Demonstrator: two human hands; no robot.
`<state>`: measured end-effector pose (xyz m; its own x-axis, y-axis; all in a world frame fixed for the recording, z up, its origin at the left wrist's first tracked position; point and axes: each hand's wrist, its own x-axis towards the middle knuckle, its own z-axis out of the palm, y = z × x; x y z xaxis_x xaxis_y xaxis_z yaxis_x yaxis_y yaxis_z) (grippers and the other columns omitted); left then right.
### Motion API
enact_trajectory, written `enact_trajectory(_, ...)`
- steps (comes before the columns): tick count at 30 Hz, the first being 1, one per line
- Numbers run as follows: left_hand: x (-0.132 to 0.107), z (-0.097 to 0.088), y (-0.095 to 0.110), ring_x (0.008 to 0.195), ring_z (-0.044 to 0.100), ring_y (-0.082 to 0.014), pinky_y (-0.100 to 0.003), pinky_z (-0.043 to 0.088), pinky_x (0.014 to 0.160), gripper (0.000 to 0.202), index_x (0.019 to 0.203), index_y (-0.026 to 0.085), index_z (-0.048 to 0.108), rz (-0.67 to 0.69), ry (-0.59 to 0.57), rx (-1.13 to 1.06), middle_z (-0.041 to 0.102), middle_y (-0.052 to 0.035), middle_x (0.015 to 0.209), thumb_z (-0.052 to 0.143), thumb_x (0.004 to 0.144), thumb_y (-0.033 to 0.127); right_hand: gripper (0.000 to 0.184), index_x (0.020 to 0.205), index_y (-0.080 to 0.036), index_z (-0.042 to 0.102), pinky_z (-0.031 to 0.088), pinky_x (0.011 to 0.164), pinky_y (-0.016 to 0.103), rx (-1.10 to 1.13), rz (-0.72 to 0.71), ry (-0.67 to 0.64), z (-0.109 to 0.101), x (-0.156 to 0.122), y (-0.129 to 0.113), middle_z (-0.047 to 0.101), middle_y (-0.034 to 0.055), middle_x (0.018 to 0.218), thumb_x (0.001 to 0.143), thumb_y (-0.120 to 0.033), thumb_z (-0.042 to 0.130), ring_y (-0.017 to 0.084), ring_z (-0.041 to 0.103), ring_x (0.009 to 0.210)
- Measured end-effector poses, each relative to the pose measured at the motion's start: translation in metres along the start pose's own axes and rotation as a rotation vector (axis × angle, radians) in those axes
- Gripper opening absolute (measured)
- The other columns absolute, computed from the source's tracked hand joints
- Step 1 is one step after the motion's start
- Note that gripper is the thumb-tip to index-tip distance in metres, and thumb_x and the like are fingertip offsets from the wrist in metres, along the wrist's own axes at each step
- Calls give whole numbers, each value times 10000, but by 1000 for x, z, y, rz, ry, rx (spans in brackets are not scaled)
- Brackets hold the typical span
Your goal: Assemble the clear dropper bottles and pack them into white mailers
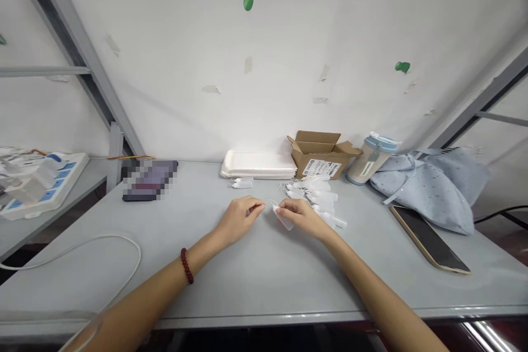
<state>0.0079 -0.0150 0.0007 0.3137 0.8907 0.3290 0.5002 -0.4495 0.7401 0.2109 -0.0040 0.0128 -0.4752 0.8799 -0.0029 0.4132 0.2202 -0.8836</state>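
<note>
My right hand (301, 216) grips a small translucent white bottle (286, 222), tilted, with a thin pale loop (272, 202) at its top end. Just left of it, my left hand (241, 217) has its thumb and fingertips pinched together close to that loop. Whatever sits between those fingertips is too small to make out. Beyond my right hand lies a loose pile of similar bottles (325, 196), several with thin loops. A smaller group of them (243, 182) rests in front of a stack of white trays (259, 164).
An open cardboard box (324, 164) stands against the wall, beside a blue-lidded tumbler (371, 159). To the right are a blue cloth (429, 187) and a phone (431, 239). On the left lie a dark pouch (152, 179), a white cable (134, 245) and a power strip (58, 184).
</note>
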Motion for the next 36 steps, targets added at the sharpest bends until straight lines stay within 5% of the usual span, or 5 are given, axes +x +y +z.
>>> enact_trajectory(10, -1, 2, 1, 605, 516, -119, -238, 412, 583, 294, 883, 149, 660, -223, -109, -336, 611, -20, 744, 481, 845, 379, 310, 665, -158, 552, 303, 557, 253, 56, -19, 14, -1, 0, -4, 496, -12, 606, 836, -412, 502, 111, 424, 577)
enact_trajectory(36, -3, 0, 11, 612, 509, -125, -226, 402, 588, 264, 691, 173, 612, -175, -85, -243, 581, 2, 674, 474, 823, 355, 303, 607, -169, 509, 298, 572, 262, 152, -33, 10, -3, -1, -3, 456, -20, 587, 834, -369, 521, 111, 405, 569)
